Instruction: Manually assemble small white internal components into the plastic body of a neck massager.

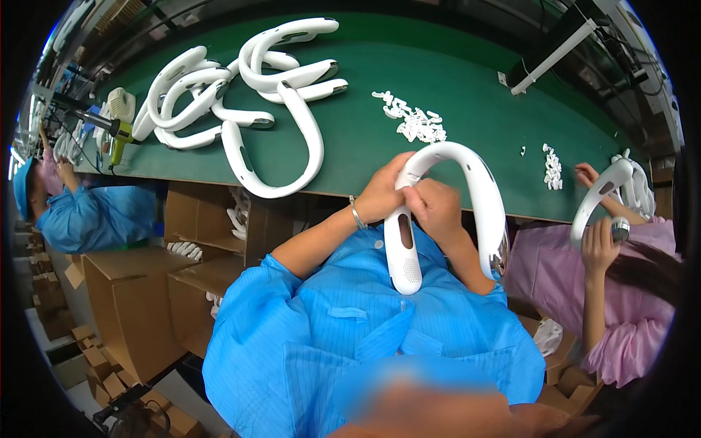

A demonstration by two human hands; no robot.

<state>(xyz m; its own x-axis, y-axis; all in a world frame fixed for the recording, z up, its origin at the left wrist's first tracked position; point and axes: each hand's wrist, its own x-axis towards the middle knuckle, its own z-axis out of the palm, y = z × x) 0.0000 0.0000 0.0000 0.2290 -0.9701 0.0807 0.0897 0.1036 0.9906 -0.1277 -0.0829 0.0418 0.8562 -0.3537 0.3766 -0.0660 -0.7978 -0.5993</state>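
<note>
at the near edge of the green table (350, 146), the left hand (382, 191) is gripping a white u-shaped device (488, 193) by one limb, while the curled right hand (437, 207) is clasping the same limb. beyond the hands, small white parts (421, 127) are lying heaped; to the left, similar devices (314, 139) are resting.

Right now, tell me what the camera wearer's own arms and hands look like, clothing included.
The left hand and right hand wear no gloves. A slim silver-coloured bangle circles the left wrist; no band shows on the right. The loose blue sleeves, part of a finely striped blue top, leave both forearms bare.
</note>
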